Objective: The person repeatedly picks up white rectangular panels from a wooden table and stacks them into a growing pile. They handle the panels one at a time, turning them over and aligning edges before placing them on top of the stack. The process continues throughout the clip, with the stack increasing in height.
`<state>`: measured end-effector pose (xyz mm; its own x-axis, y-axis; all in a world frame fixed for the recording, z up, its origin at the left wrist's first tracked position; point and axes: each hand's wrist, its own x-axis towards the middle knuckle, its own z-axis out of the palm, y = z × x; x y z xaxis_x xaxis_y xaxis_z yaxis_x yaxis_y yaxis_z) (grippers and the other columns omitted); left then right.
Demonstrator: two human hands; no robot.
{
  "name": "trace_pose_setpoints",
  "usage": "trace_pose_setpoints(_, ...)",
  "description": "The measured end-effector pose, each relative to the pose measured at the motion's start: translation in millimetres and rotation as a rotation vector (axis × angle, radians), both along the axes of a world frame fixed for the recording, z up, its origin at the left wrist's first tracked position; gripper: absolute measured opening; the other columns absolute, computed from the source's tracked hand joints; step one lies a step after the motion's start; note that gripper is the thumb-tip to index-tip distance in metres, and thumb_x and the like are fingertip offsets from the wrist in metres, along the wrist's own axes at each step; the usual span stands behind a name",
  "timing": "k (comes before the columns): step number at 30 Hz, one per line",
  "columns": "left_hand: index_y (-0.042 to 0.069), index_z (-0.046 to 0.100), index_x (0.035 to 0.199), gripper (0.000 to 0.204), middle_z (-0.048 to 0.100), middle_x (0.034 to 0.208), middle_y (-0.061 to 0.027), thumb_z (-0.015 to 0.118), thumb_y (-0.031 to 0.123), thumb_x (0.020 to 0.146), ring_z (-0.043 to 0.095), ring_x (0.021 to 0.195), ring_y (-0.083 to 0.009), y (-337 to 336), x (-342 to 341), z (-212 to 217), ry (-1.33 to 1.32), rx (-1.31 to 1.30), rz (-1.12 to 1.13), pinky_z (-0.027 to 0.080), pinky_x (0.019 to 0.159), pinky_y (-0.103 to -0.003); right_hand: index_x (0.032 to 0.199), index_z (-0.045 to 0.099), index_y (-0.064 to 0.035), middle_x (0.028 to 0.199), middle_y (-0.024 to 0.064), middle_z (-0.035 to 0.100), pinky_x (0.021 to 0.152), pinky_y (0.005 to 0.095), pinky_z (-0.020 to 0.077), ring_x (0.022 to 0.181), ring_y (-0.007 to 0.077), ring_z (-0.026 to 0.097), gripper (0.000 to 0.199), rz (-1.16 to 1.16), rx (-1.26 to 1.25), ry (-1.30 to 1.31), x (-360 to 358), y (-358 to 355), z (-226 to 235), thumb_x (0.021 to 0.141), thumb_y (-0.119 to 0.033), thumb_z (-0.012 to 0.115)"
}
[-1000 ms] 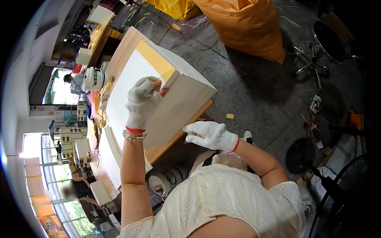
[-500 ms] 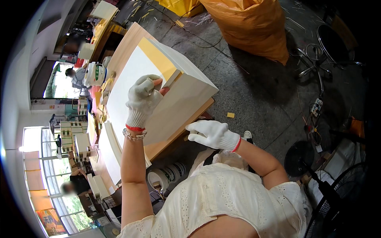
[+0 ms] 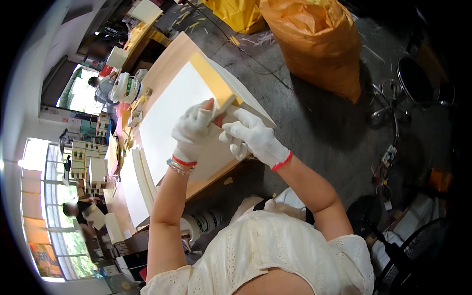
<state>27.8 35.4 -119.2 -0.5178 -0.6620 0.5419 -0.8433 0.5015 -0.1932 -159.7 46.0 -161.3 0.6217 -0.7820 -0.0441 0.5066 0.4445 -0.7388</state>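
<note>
A thick stack of large white sheets (image 3: 169, 118) with a yellow strip (image 3: 211, 73) along its far edge lies on the wooden table. My left hand (image 3: 191, 125), in a white knit glove with bare thumb and fingertip, pinches the near right corner of the top sheets, which is raised a little. My right hand (image 3: 253, 135), in a fully covering white glove, is at the same corner, close against the left fingertips. Its fingers are half bent and apart; whether their tips touch the sheets is partly hidden.
A large orange sack (image 3: 314, 49) stands on the floor beyond the table, beside a yellow sack (image 3: 236, 14). A white bucket (image 3: 125, 88) is at the table's far left. Curved sheets (image 3: 132, 182) lie nearer. A stool (image 3: 413, 81) and fan (image 3: 413, 255) are at right. Two people work at left.
My right hand has moved up and left from beside the table to the stack's corner. My left hand has shifted slightly right, and the corner now looks lifted.
</note>
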Motion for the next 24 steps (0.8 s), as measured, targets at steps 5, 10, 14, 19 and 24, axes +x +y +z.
trace_pose_setpoints(5,0.005,0.049,0.122,0.056,0.060,0.114,-0.0127,0.072,0.017,0.072,0.063,0.096,-0.0316,7,12,-2,-0.031,0.041,0.131,0.053,0.077,-0.039,0.115,0.054,-0.0054,0.085,0.0017,0.062,0.044,0.0194,0.0436,0.059,0.0031,0.056,0.023,0.090,0.092,-0.223,10,-16,16,0.095,-0.019,0.055)
trace_pose_setpoints(10,0.005,0.053,0.115,0.041,0.065,0.095,-0.0129,0.067,0.008,0.077,0.067,0.082,-0.0310,11,28,21,0.148,0.250,0.152,0.055,0.068,-0.041,0.118,0.054,-0.0022,0.088,0.0042,0.063,0.047,0.0209,0.0468,0.057,0.0046,0.056,0.029,0.094,0.122,-0.273,22,-18,28,0.097,-0.021,0.052)
trace_pose_setpoints(14,0.004,0.058,0.109,0.031,0.064,0.091,-0.0122,0.067,0.004,0.079,0.063,0.073,-0.0256,17,75,69,0.649,0.238,0.340,0.053,0.068,-0.034,0.133,0.048,-0.0008,0.089,0.0065,0.064,0.058,0.0233,0.0504,0.066,0.0083,0.058,0.041,-0.021,-0.110,-0.040,59,-2,21,0.094,-0.015,0.056)
trace_pose_setpoints(19,0.004,0.056,0.094,0.011,0.060,0.090,-0.0025,0.060,-0.001,0.085,0.055,0.075,-0.0116,53,187,130,1.182,-0.182,0.032,0.048,0.068,-0.030,0.122,0.056,-0.0001,0.097,0.0106,0.064,0.068,0.0325,0.0503,0.081,0.0203,0.062,0.036,-0.162,-0.931,0.305,138,44,27,0.088,-0.012,0.060)
trace_pose_setpoints(24,0.001,0.058,0.104,0.021,0.061,0.097,-0.0028,0.064,0.002,0.085,0.057,0.084,-0.0121,113,263,147,1.406,-0.398,-0.141,0.049,0.080,-0.026,0.109,0.058,-0.0023,0.113,0.0149,0.058,0.097,0.0505,0.0421,0.109,0.0350,0.053,0.038,-0.223,-1.706,0.772,230,79,23,0.077,-0.019,0.070)
